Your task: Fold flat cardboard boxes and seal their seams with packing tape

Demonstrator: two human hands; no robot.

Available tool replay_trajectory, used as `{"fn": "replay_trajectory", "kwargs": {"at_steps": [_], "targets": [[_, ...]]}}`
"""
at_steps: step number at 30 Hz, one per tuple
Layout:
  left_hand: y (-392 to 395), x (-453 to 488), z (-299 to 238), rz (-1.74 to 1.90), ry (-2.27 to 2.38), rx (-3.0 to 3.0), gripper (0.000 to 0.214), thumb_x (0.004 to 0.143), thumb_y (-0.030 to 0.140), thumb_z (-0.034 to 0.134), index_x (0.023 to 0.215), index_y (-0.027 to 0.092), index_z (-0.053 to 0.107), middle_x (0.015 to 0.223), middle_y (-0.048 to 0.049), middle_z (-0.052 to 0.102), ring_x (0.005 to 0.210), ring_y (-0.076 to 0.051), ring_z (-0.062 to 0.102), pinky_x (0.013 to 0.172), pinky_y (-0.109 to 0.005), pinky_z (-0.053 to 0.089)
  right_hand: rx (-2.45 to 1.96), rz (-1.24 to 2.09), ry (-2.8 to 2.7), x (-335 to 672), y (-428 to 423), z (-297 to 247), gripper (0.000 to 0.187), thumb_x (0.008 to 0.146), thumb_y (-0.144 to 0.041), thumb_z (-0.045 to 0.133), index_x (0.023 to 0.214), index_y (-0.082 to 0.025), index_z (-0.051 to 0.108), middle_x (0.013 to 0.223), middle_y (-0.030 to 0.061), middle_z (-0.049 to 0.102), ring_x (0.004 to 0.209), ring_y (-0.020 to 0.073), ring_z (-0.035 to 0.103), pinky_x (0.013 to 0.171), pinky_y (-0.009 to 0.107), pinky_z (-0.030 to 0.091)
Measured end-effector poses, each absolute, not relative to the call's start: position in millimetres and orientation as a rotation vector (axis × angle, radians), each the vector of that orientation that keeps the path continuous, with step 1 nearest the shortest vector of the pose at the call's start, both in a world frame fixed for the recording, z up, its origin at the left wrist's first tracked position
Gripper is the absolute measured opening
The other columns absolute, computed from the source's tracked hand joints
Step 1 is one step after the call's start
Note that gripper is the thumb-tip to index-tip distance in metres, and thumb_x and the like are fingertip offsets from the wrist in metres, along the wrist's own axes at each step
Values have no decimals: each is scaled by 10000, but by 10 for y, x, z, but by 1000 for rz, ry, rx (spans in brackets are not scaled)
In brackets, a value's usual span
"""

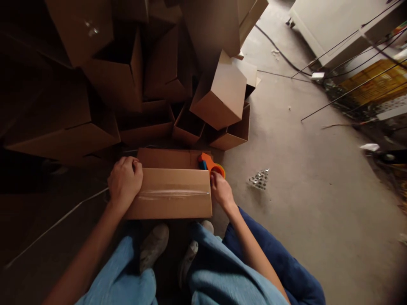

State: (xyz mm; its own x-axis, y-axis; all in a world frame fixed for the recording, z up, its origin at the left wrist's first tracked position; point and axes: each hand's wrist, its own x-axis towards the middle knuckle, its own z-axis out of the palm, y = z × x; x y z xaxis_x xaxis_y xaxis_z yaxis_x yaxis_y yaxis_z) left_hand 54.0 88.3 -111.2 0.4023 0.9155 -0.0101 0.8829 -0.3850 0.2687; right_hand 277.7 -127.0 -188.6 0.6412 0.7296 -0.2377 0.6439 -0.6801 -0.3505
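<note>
A cardboard box [171,205] lies on the floor before my feet, with a strip of clear tape along its seam. My left hand [126,178] is closed at the box's left end, its fingers curled over the edge; what lies under them is hidden. At the right end, my right hand [221,189] has its fingers wrapped on the lower part of an orange tape dispenser [208,162]. The dispenser's head, with a blue part, rests by the box's far right corner.
Beyond the box is a heap of open cardboard boxes [219,93]. A perforated silvery scrap [260,179] lies on the floor [302,190] to the right. Thin rods, cables and a yellow crate [369,82] stand at far right. A white cord [63,220] runs along the left.
</note>
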Motion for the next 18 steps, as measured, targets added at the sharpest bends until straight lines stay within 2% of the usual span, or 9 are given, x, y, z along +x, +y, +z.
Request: {"fn": "replay_trajectory", "kwargs": {"at_steps": [3,6,10,15,18], "targets": [[891,548,-1130,241,1555,2492,359,939,288,356,1000,177,692,1052,-151,704,1060,-324,626,872,-416,484,-2391,157,-868,2810,-1171,-1479,458,1035,-280,284,1393,-116,517,1316,187,645,1206,254,619,1050,423,474],[893,558,-1129,277,1528,2522,363,947,303,359,1008,162,688,1042,-168,694,1085,-335,606,921,-430,472,-2145,-102,-1006,2642,-941,-999,466,1041,-257,293,1476,-195,445,1377,146,602,1305,235,543,1122,457,421],[887,559,-1115,304,1521,2488,346,944,295,375,1017,158,685,1065,-171,688,1098,-330,602,939,-428,466,-2034,15,-1452,2225,-683,-725,557,1032,-281,385,1579,-207,308,1497,139,491,1482,262,354,1195,513,333],[865,569,-1109,310,1512,2477,363,959,307,358,1042,145,671,1089,-170,691,1071,-339,606,917,-445,478,-2132,102,-1439,1915,-715,-967,667,1037,-345,425,1629,-189,160,1588,153,391,1565,276,181,1227,590,256],[839,589,-1103,374,1485,2523,359,973,298,353,1072,141,661,1123,-172,685,1141,-340,585,962,-446,457,-2155,75,-1499,1851,-682,-985,657,1042,-298,390,1635,-164,140,1627,156,337,1584,286,89,1237,619,201]]}}
